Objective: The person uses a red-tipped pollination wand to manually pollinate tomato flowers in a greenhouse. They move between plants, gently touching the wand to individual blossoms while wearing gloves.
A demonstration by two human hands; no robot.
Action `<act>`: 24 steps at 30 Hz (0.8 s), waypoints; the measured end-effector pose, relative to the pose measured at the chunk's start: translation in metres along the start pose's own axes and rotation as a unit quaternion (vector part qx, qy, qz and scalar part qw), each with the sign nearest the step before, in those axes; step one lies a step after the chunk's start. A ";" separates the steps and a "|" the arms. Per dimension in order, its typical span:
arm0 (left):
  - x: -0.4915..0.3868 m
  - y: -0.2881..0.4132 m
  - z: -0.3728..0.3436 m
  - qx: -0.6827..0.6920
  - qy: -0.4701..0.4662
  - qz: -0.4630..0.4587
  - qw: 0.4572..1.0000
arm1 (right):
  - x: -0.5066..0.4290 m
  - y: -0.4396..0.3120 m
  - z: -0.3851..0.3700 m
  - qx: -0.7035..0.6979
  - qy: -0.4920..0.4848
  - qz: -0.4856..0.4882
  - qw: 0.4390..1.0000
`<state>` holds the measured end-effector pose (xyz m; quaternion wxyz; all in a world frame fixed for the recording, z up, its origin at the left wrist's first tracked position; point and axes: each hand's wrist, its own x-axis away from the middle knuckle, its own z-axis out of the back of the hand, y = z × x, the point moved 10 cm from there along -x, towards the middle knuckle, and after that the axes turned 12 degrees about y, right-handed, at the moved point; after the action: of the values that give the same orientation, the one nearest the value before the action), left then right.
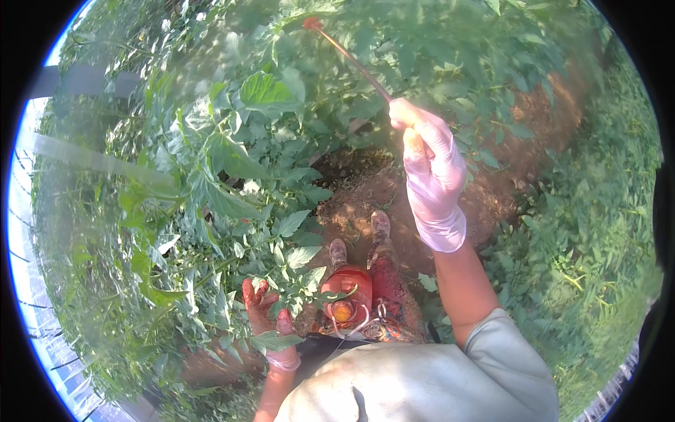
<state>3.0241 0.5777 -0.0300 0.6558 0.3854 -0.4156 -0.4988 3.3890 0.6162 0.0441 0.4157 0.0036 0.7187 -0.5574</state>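
My right hand [433,169], in a thin translucent glove, is raised and closed around the lower end of a slender stick [354,62]. The stick slants up and left to a red tip [312,24] among the foliage. Low on the left, my left hand [266,315] has its fingers apart, with red stains on them. A tomato leaf [275,341] crosses in front of its palm, and a glove cuff shows at the wrist. Beside that hand, a reddish translucent plastic container [346,285] hangs at my waist on a white cord [365,323]. Something orange-yellow [341,312] shows at its mouth.
Dense tomato plants [227,153] stand close in front and on the left. More foliage [585,248] lines the right side. Bare soil [411,232] runs between them under my shoes [381,224]. A pale band [100,158] crosses the left plants near a bright translucent wall [39,316].
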 end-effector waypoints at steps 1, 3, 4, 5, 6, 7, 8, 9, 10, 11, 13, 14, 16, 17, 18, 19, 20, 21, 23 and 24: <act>0.000 0.001 0.000 0.000 -0.001 -0.002 1.000 | -0.001 -0.004 0.001 -0.012 0.010 0.010 1.000; 0.000 0.002 0.000 -0.001 -0.002 -0.006 1.000 | 0.000 -0.015 0.004 -0.036 0.029 0.031 0.998; 0.000 0.002 -0.001 0.000 -0.004 -0.006 1.000 | 0.002 -0.018 0.002 -0.028 0.013 0.033 0.999; 0.000 0.003 -0.002 0.001 -0.006 -0.006 1.000 | 0.005 -0.020 0.000 -0.020 -0.003 0.036 0.999; 0.000 0.004 -0.003 0.002 -0.008 -0.006 1.000 | 0.007 -0.020 -0.002 -0.012 -0.019 0.038 0.999; 0.000 0.003 -0.002 0.003 -0.006 -0.017 1.000 | 0.007 -0.019 -0.003 0.008 -0.026 0.047 0.999; 0.000 0.000 0.000 0.003 -0.005 -0.028 1.000 | 0.006 -0.016 -0.004 0.029 -0.033 0.056 0.997; 0.000 -0.001 0.001 0.002 -0.004 -0.037 0.999 | 0.008 -0.014 -0.005 0.050 -0.041 0.063 0.996; 0.001 -0.001 0.001 -0.001 -0.008 -0.028 1.000 | 0.007 -0.008 -0.006 0.057 -0.031 0.032 0.997; 0.002 0.003 -0.001 -0.004 -0.013 -0.019 1.000 | 0.007 -0.010 -0.006 0.041 -0.024 0.038 0.998; 0.002 0.004 -0.003 -0.007 -0.016 -0.007 1.000 | 0.005 -0.012 -0.005 0.009 -0.010 0.051 0.999; 0.003 0.004 -0.002 -0.008 -0.016 -0.005 1.000 | 0.005 -0.011 -0.007 0.018 -0.017 0.044 0.999; 0.004 0.004 0.000 -0.005 -0.018 -0.008 1.000 | 0.004 -0.010 -0.010 0.037 -0.029 0.030 0.998; 0.004 0.003 0.000 0.000 -0.020 -0.014 1.000 | 0.004 -0.012 -0.008 0.018 -0.019 0.035 0.999; 0.005 0.002 0.001 0.003 -0.023 -0.017 1.000 | 0.005 -0.013 -0.004 0.000 -0.009 0.038 0.999; 0.006 0.003 0.002 0.001 -0.023 -0.021 1.000 | 0.007 -0.016 0.001 -0.017 0.001 0.041 0.999; 0.005 0.005 0.000 -0.001 -0.025 -0.024 0.999 | 0.007 -0.023 0.007 -0.008 0.001 0.049 0.999; 0.006 0.004 0.001 -0.004 -0.026 -0.026 0.999 | 0.011 -0.030 0.015 -0.018 -0.001 0.041 0.999; 0.008 0.005 0.002 0.010 -0.041 -0.028 0.999 | 0.025 -0.048 0.034 -0.034 -0.001 0.026 0.999; 0.008 0.005 0.002 0.011 -0.050 -0.035 0.998 | 0.035 -0.057 0.049 -0.060 0.027 0.030 0.997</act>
<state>3.0257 0.5708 -0.0231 0.6120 0.3816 -0.4397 -0.5352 3.3685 0.5388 0.0674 0.4121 0.0151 0.7612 -0.5005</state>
